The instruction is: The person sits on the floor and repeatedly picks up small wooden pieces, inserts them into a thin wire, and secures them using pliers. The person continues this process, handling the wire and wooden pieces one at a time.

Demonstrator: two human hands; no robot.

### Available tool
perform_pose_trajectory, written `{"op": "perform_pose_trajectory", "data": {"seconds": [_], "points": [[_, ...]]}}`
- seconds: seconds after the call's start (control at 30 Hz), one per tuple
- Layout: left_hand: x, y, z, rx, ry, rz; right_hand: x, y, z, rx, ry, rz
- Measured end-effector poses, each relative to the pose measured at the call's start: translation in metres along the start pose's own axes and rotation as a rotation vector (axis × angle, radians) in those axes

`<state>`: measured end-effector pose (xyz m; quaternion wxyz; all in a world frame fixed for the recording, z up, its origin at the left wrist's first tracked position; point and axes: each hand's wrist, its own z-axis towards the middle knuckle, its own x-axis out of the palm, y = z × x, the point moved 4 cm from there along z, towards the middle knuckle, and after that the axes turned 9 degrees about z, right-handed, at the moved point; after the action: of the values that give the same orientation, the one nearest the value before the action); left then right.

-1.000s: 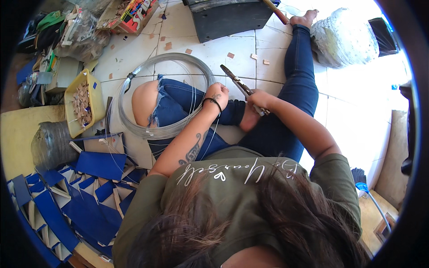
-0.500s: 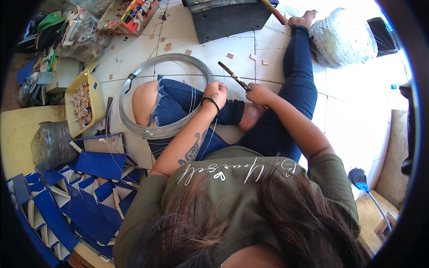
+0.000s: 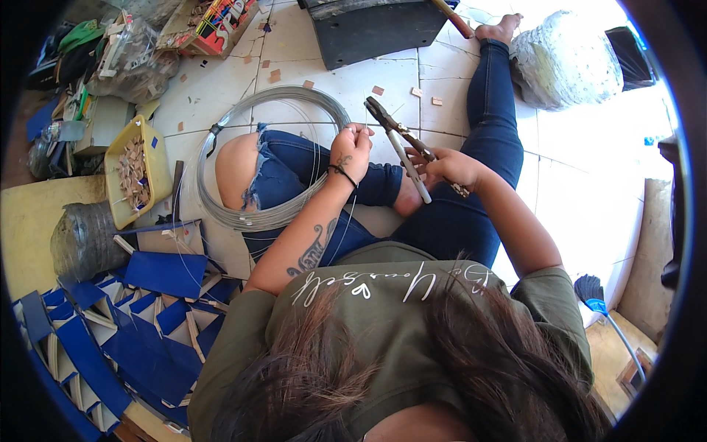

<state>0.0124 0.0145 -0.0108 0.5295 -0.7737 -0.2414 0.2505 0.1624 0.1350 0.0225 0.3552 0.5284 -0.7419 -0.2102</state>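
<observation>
My left hand (image 3: 352,152) is closed, pinching a thin metal wire (image 3: 367,118) between thumb and fingers. That wire seems to belong to the large coil of silvery wire (image 3: 221,202) looped round my bent left knee. In my right hand (image 3: 455,168) is a pair of long-handled pliers (image 3: 398,130). Its two handles are spread, one dark and one pale, with my fingers lying across them. The worn dark jaws point up and left, right by the wire above my left fingertips; whether they touch it I cannot tell.
Left of my knee stands a yellow basin (image 3: 157,173) of small wooden pieces. Many blue-and-white pieces (image 3: 140,346) are heaped at lower left. A black box (image 3: 383,37) is ahead, a wrapped bundle (image 3: 565,66) far right, a broom (image 3: 591,289) at right. Wood chips (image 3: 417,92) dot the tiled floor.
My right hand has loosened its closed grip and the pliers' handles have come apart. The jaws have moved slightly right and down, to the wire. My left hand has barely shifted.
</observation>
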Motion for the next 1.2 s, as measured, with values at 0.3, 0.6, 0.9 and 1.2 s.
{"op": "perform_pose_trajectory", "data": {"seconds": [0.3,0.6,0.9,1.2], "points": [[-0.003,-0.012,-0.005,0.204,-0.084,0.323,0.012,-0.002,0.006,-0.004,-0.009,-0.112],[-0.002,-0.014,-0.004,-0.027,0.138,0.089,0.012,-0.017,0.015,0.041,-0.086,-0.024],[-0.002,-0.010,-0.028,-0.175,0.204,0.086,0.005,-0.026,0.027,0.011,-0.278,-0.030],[0.000,0.022,-0.013,-0.165,0.117,0.273,-0.001,-0.042,0.048,0.027,-0.358,-0.237]]}}
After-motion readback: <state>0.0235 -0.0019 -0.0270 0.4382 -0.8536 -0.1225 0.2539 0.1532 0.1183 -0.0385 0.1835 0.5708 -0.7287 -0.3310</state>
